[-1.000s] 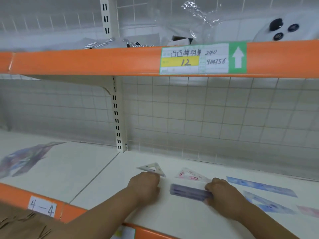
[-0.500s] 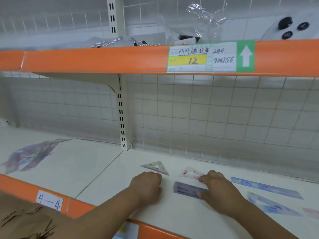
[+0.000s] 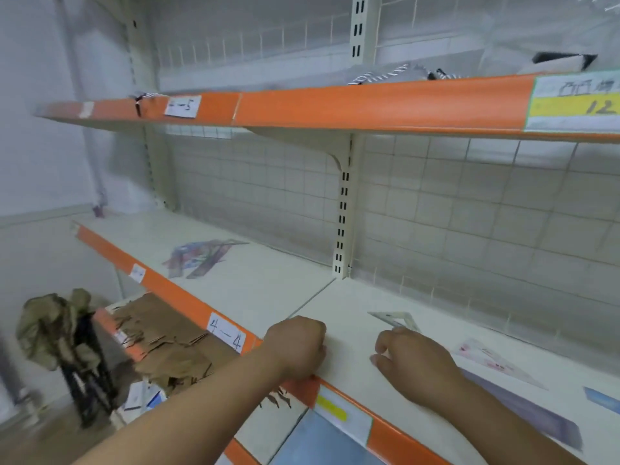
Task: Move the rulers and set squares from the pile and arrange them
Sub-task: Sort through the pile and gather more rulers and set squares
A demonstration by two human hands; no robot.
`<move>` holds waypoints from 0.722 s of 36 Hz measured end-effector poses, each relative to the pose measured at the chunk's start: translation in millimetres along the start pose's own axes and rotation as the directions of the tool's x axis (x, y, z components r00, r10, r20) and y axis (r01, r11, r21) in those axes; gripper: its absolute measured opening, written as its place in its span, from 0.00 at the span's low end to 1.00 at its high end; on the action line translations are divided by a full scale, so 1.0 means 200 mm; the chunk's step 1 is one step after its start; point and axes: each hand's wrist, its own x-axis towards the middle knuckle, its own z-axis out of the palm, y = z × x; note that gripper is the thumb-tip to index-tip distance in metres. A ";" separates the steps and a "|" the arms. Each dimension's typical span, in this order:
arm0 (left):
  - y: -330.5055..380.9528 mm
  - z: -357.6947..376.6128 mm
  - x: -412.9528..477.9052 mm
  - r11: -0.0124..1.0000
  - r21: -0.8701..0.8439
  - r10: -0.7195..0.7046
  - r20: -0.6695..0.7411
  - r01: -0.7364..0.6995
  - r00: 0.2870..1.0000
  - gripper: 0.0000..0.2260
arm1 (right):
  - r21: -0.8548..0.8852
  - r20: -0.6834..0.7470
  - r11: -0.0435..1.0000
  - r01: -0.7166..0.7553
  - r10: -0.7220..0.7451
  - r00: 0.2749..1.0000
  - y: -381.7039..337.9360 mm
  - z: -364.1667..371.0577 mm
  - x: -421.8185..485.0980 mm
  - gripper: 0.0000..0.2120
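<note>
A pile of rulers and set squares (image 3: 201,256) lies on the left section of the white shelf (image 3: 268,283). On the right section lie a clear set square (image 3: 396,319), a pink-printed set square (image 3: 493,362), a dark purple ruler (image 3: 523,409) and a blue ruler (image 3: 602,397) at the frame's edge. My left hand (image 3: 297,345) rests as a fist on the shelf's front edge, holding nothing. My right hand (image 3: 414,364) hovers just in front of the clear set square with fingers loosely curled and empty.
An orange upper shelf (image 3: 335,102) hangs overhead with cords and labels on it. A slotted upright post (image 3: 343,209) divides the wire-grid back. Below left are brown cardboard pieces (image 3: 161,340) and a dark stand with a crumpled olive cloth (image 3: 55,330).
My view has swung left toward the pile. My right hand has let go of the purple ruler, which now lies on the shelf, and shifted left. My left hand has drawn back to the shelf's edge.
</note>
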 end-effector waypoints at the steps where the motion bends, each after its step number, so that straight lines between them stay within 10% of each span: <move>1: -0.06 -0.01 -0.03 1.000 0.000 -0.021 -0.001 0.021 1.000 0.10 | 0.001 0.002 1.000 0.023 -0.023 1.000 -0.05 0.01 0.03 0.14; 26: -1.72 -0.29 -0.53 0.973 -0.010 -0.230 -0.098 0.230 0.968 0.11 | 0.094 -0.026 0.960 0.263 -0.262 0.965 -1.68 0.26 0.76 0.10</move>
